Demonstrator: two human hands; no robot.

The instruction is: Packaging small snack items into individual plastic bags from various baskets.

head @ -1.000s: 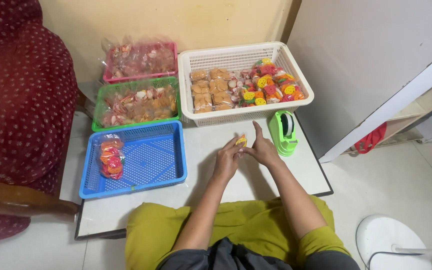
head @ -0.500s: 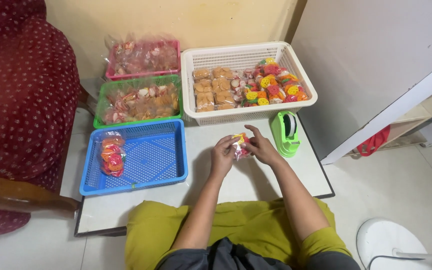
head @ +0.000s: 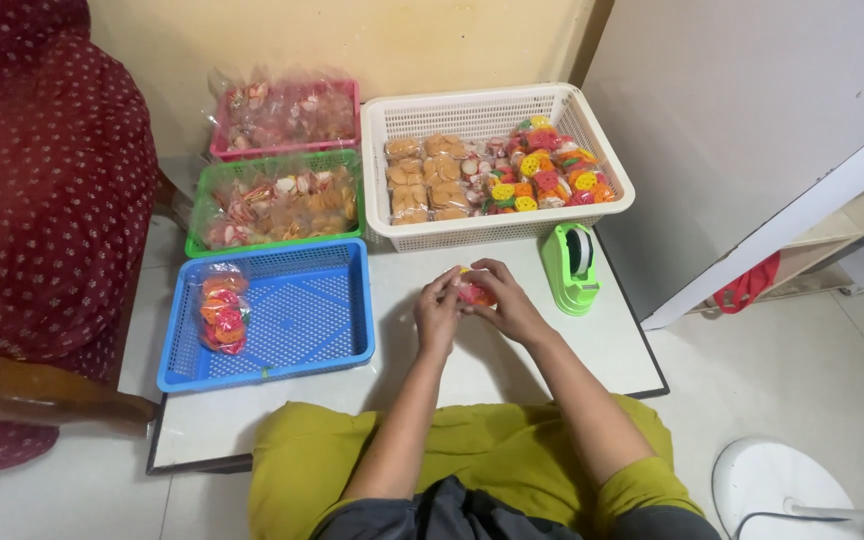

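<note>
While crinkly plastic glints, both hands (head: 474, 303) pinch a snack packet (head: 473, 293).

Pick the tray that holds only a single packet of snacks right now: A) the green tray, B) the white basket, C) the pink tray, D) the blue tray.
D: the blue tray holds just one packet of orange and red snacks at its left end, with the rest of its mesh floor bare, while the other trays are filled with packets.
</note>
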